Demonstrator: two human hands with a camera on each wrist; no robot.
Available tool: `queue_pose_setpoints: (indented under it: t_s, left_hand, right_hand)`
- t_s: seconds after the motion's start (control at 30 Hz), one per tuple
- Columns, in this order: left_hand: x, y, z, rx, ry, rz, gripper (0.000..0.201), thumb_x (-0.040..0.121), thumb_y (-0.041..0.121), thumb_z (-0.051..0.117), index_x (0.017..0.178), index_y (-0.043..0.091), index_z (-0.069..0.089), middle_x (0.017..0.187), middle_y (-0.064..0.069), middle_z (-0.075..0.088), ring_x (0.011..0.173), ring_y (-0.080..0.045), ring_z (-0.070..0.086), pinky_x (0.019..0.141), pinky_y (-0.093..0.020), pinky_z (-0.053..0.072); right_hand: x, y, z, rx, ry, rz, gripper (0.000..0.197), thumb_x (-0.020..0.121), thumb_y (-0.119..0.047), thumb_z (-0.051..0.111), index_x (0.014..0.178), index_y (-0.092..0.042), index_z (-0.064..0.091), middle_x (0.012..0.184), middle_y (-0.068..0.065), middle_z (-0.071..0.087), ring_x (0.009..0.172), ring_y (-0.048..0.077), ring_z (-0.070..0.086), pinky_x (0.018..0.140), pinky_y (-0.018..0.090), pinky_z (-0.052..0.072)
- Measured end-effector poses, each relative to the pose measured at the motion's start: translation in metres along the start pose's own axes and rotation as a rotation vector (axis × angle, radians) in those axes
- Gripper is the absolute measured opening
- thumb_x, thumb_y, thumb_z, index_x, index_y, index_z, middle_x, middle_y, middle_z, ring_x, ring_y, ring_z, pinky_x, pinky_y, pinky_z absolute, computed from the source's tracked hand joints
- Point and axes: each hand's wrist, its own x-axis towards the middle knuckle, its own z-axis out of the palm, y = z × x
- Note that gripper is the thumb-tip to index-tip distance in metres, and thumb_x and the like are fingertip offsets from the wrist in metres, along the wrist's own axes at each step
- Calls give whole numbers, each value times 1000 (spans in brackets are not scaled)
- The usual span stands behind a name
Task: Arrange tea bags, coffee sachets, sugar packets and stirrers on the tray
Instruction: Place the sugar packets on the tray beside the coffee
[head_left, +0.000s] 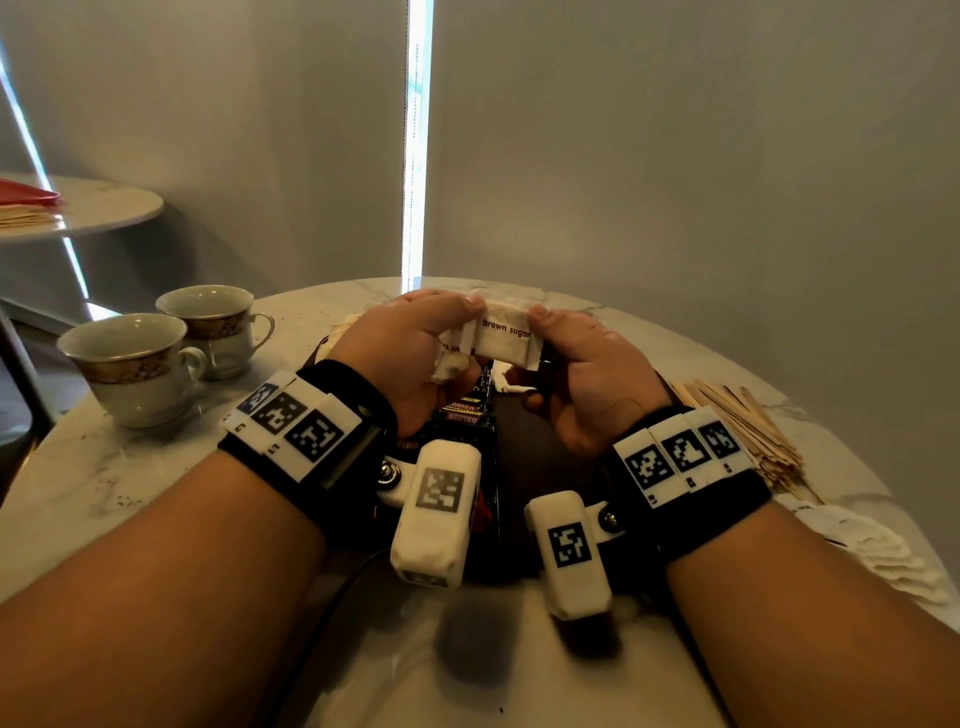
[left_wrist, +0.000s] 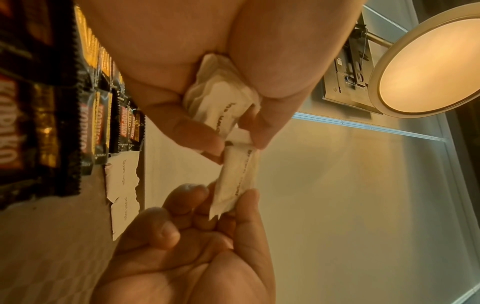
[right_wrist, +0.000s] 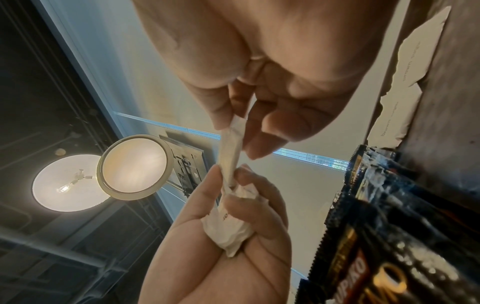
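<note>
Both hands are raised above the dark tray (head_left: 540, 441). A white brown sugar packet (head_left: 506, 338) (left_wrist: 235, 176) (right_wrist: 230, 156) is stretched between them. My left hand (head_left: 415, 343) pinches its left end and also grips a bunch of more sugar packets (left_wrist: 215, 98) (right_wrist: 228, 228) in the palm. My right hand (head_left: 576, 358) pinches the packet's right end between thumb and fingers. On the tray below lie a row of black Kopiko coffee sachets (head_left: 465, 415) (left_wrist: 103, 123) (right_wrist: 376, 236) and two sugar packets (left_wrist: 123, 191) (right_wrist: 400, 82) beside them.
Two teacups (head_left: 135, 364) (head_left: 213, 322) stand at the left of the marble table (head_left: 130, 493). A pile of wooden stirrers (head_left: 748, 431) lies at the right, with white tea bags (head_left: 872, 551) nearer the front right edge. More white packets lie behind the hands.
</note>
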Motion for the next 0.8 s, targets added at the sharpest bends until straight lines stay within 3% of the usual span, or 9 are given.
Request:
queue_pose_setpoints:
  t_s: [0.1,0.17,0.27,0.4,0.5,0.6,0.67,0.8]
  left_hand:
    - [0,0,0,-9,6,26,10,94,17,66,97,7,63,89,-16,64,55,-18,55,44,-23,46]
    - [0,0,0,-19,2,29,14,93,18,68,100,6,64,92,-16,65,56,-17,57,45,-23,47]
    - [1,0,-1,-64,33,14,21,92,19,70,107,6,63,100,-12,62,61,-16,63,46,-24,49]
    - [0,1,1,-87,59,-1,15,92,16,69,101,7,62,97,-10,60,63,-16,64,46,-24,49]
    - [0,1,1,-101,65,-3,12,92,14,69,99,7,62,94,-9,61,62,-16,64,46,-24,49]
    - [-1,1,1,-106,68,-6,12,92,14,68,100,7,62,93,-9,61,61,-16,64,46,-24,49]
    - [0,1,1,-101,71,-9,10,92,14,68,99,7,63,92,-8,62,61,-16,64,46,-24,49]
    - [0,2,1,-104,65,-24,10,92,14,68,97,7,63,90,-7,62,62,-16,64,46,-23,50]
  right_hand:
    - [-4,-2,-2,-29,-100,25,25,94,-16,60,114,-2,61,83,9,67,59,18,60,49,27,35]
    - [-4,-4,-3,-37,-124,19,19,94,-7,58,111,-1,61,77,6,67,58,16,59,48,25,37]
    - [5,-12,-11,22,-12,-8,10,95,-2,54,102,-5,62,72,4,66,55,13,59,44,21,40]
    - [31,-11,-40,133,229,55,33,99,0,43,129,-4,57,91,8,65,60,9,59,44,19,46]
    - [43,-1,-59,149,362,193,38,101,2,35,136,-2,51,98,13,61,69,11,57,47,18,48]
    - [47,7,-69,110,419,307,36,102,3,37,135,-1,49,95,15,57,71,14,57,47,19,50]
    - [49,12,-72,67,431,358,34,102,3,38,134,0,49,92,15,57,72,16,57,53,22,51]
    - [48,14,-69,1,429,406,34,102,2,40,134,-2,49,91,15,59,74,17,60,53,24,52]
